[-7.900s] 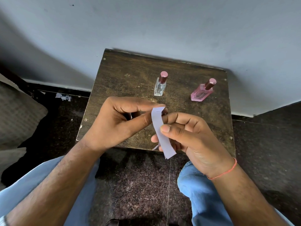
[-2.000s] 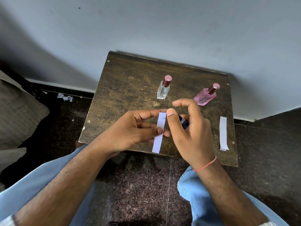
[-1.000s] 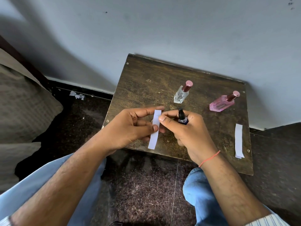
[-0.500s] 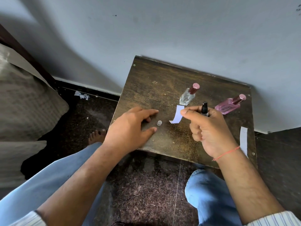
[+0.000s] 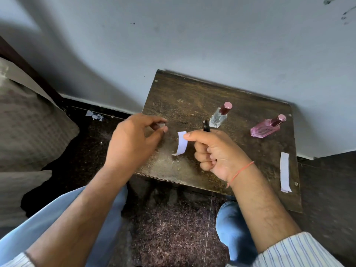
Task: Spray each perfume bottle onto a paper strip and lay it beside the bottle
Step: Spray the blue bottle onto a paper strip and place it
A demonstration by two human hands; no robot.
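Seated at a small dark table (image 5: 192, 105) set against a pale wall (image 5: 192, 35), I hold two things in my right hand (image 5: 215, 151): its lower fingers are curled round a dark bottle (image 5: 206, 126), of which only the black nozzle shows above my fist, and my thumb and forefinger pinch the top of a strip (image 5: 182, 143). The strip hangs down from that pinch, curling at its lower end, over the middle of the table near its front edge.

My left hand (image 5: 133, 143) hovers at the table's left edge, and its thumb and fingertips pinch a small pale cap (image 5: 161, 125); the other fingers are loosely curled.

Behind my right hand a clear bottle (image 5: 218, 118) with a rose cap stands near the middle of the table. Toward the back right corner a pink bottle (image 5: 265, 129) with a like cap stands apart from it; whether it stands upright or leans, I cannot tell. A second strip (image 5: 285, 172) lies flat along the table's right edge, near the front right corner and well apart from the pink bottle.

A red thread (image 5: 240, 171) rings my right wrist. Paper scraps (image 5: 94, 115) lie on the dark floor by the wall, left of the table.
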